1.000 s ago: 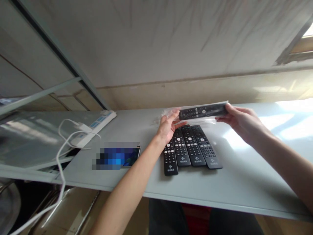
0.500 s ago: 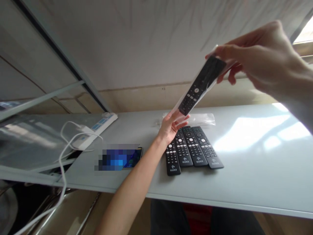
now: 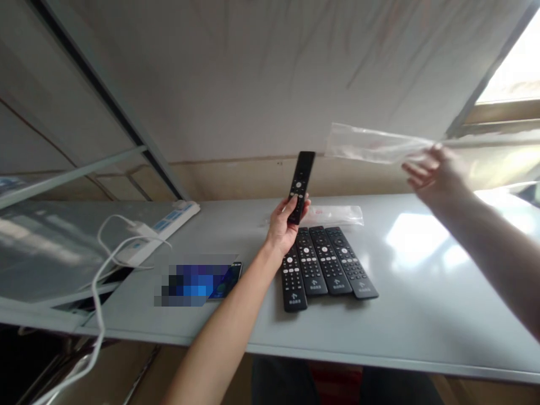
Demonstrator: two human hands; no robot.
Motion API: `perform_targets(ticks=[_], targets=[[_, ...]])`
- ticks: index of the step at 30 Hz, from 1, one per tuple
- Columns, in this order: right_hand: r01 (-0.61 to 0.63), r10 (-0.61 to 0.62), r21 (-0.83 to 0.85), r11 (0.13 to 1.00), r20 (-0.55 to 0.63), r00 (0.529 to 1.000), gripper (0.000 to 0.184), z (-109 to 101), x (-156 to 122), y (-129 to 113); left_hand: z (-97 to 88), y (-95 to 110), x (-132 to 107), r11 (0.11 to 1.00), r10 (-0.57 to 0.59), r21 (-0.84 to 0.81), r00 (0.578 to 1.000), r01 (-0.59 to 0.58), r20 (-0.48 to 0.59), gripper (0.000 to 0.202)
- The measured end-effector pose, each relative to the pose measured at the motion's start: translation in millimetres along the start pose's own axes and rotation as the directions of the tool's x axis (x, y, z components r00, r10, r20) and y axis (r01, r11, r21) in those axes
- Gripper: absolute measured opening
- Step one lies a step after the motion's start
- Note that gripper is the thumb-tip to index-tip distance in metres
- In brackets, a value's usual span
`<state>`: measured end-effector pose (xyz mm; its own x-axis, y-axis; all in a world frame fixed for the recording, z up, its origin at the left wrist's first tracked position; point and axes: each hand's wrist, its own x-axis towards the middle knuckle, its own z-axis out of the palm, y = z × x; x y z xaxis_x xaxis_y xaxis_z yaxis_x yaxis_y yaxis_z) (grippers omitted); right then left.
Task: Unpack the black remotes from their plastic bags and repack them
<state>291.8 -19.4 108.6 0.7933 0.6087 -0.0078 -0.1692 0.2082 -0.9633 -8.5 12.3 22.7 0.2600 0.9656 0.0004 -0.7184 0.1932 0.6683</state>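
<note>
My left hand [image 3: 285,226] grips the lower end of a black remote control [image 3: 302,174], held nearly upright with its buttons facing me. Over to the right, my right hand [image 3: 436,171] pinches one end of a clear plastic bag [image 3: 371,145]; the bag hangs out sideways in the air and looks flat. Motion blurs the right fingers a little. Below the left hand, several more black remote controls [image 3: 336,261] lie side by side on the grey table, the leftmost partly covered by my wrist.
Behind the row of remotes lies a clear plastic sleeve [image 3: 337,215]. A smartphone [image 3: 230,280], partly pixelated, rests left of my forearm. Farther left, a white power strip [image 3: 162,230] has a white cable [image 3: 98,304] trailing over the table edge [image 3: 379,364]. A wall stands behind.
The remote control has come out of the plastic bag and is now bare in my left hand. My right hand has moved right and down, carrying the bag.
</note>
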Motion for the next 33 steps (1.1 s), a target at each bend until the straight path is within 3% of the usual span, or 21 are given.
perform_targets(ticks=[2,4,8,11,15,20,24,27,29,31,33], targets=[[-0.142,0.142,0.028,0.989,0.002,0.990,0.022,-5,-16,38,0.9,3,-3,1.000,0.003,-0.028,0.998,-0.001,0.062,0.014],[-0.235,0.228,0.057,0.970,0.105,0.968,0.017,-7,-30,70,-0.1,4,-4,1.000,-0.014,-0.026,0.996,0.016,0.085,0.025],[-0.192,0.172,0.070,0.979,0.222,0.960,0.015,-12,-43,106,-3.3,4,-2,0.999,-0.003,-0.040,0.999,0.004,0.041,0.034],[-0.099,0.073,0.059,0.993,0.344,0.936,0.032,-16,-41,116,-5.8,6,2,0.999,0.020,-0.025,0.999,-0.022,-0.045,0.030],[-0.050,0.039,0.027,0.998,0.311,0.950,0.044,-18,-38,125,-9.7,11,6,0.995,0.096,0.000,0.989,-0.097,-0.112,0.022],[0.124,-0.094,-0.092,0.988,0.278,0.956,0.062,-18,-42,128,-9.2,13,4,0.990,0.135,0.046,0.987,-0.132,-0.088,0.024],[0.199,-0.136,-0.168,0.966,0.325,0.936,0.079,-15,-49,128,-6.4,7,1,0.982,0.168,0.093,0.985,-0.165,-0.032,0.028],[0.232,-0.129,-0.248,0.940,0.371,0.920,0.076,-13,-51,133,-5.5,1,1,0.983,0.153,0.099,0.988,-0.152,-0.004,0.026],[0.307,-0.169,-0.329,0.893,0.388,0.906,0.068,-14,-49,138,-6.3,-2,2,0.990,0.122,0.078,0.992,-0.121,-0.012,0.025],[0.446,-0.291,-0.402,0.800,0.391,0.873,0.066,-16,-47,141,-8.6,-4,4,0.994,0.090,0.062,0.995,-0.087,-0.045,0.024],[0.609,-0.431,-0.443,0.658,0.442,0.787,0.068,-16,-46,143,-12.1,-6,7,0.998,0.052,0.051,0.994,-0.048,-0.096,0.023]])
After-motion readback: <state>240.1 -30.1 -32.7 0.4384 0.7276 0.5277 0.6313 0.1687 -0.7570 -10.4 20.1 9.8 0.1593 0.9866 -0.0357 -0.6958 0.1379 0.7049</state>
